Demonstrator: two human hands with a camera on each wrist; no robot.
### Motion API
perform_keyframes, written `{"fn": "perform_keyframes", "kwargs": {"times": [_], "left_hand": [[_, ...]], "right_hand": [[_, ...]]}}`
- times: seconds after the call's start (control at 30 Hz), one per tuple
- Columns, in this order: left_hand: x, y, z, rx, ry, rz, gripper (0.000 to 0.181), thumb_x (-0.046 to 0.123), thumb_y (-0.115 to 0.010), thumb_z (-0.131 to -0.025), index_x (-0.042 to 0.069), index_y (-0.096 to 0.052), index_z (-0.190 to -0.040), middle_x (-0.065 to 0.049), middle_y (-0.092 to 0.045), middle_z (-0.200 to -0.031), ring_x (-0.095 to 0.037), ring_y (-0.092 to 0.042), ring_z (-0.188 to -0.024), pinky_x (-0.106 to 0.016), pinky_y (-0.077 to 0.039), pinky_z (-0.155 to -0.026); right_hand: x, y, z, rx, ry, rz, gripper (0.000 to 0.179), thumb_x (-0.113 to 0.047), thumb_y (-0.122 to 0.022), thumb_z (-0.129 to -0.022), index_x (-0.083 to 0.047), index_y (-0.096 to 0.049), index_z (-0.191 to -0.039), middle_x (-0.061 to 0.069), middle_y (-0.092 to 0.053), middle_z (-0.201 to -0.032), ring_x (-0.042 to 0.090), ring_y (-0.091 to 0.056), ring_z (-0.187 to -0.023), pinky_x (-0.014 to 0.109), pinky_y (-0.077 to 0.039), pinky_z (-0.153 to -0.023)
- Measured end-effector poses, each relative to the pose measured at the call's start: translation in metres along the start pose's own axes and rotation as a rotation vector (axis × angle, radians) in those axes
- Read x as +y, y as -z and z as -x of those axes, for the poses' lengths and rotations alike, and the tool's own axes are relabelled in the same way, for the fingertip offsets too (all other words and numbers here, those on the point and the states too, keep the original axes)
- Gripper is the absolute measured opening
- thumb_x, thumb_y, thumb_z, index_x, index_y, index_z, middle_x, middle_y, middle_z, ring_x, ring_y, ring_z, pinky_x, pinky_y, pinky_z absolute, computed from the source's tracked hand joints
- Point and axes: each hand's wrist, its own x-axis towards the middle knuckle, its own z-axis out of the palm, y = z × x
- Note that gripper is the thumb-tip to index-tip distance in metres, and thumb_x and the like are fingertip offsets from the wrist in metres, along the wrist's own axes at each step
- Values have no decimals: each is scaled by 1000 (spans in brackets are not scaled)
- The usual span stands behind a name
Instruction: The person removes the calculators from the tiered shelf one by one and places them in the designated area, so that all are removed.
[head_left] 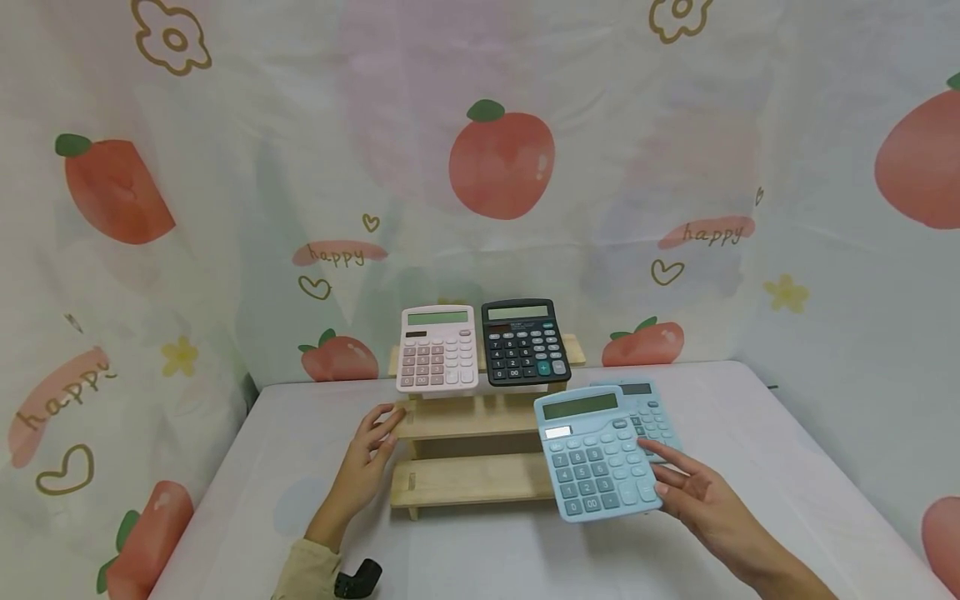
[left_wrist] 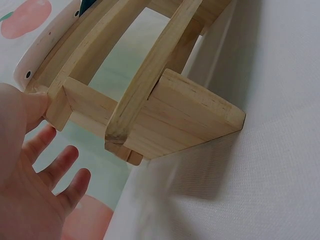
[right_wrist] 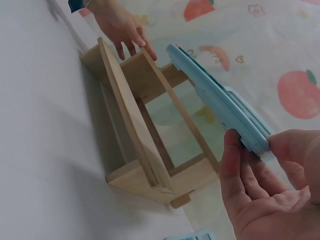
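Note:
My right hand [head_left: 708, 504] pinches a light blue calculator [head_left: 592, 492] at its lower right edge, thumb on one face and fingers on the other. The calculator is tilted, its keys facing me, and overlaps the right end of a wooden tiered stand [head_left: 472, 483] in the head view. My left hand [head_left: 363, 467] holds the left end of the stand's middle shelf with thumb and fingertip; its other fingers [left_wrist: 62, 162] hang free. On the top tier lean a pink calculator [head_left: 438, 354] and a black calculator [head_left: 522, 346], side by side.
A second light blue calculator [head_left: 655, 421] is on the right, partly hidden behind the held one. The white tabletop [head_left: 450, 567] spreads around the stand. Behind and beside it hangs a fruit-print cloth [head_left: 600, 150].

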Motion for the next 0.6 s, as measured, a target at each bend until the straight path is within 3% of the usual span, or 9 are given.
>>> {"fn": "perform_keyframes", "kwargs": {"times": [0.6], "left_hand": [[-1, 0, 0, -3, -2, 9, 39, 13, -52, -105, 5, -57, -143, -19, -43, -155, -36, -50, -131, -43, -49, -97]], "right_hand": [[9, 33, 8, 44, 65, -38, 52, 2, -36, -107, -20, -38, -154, -14, -63, -139, 7, -66, -120, 22, -54, -96]]}}
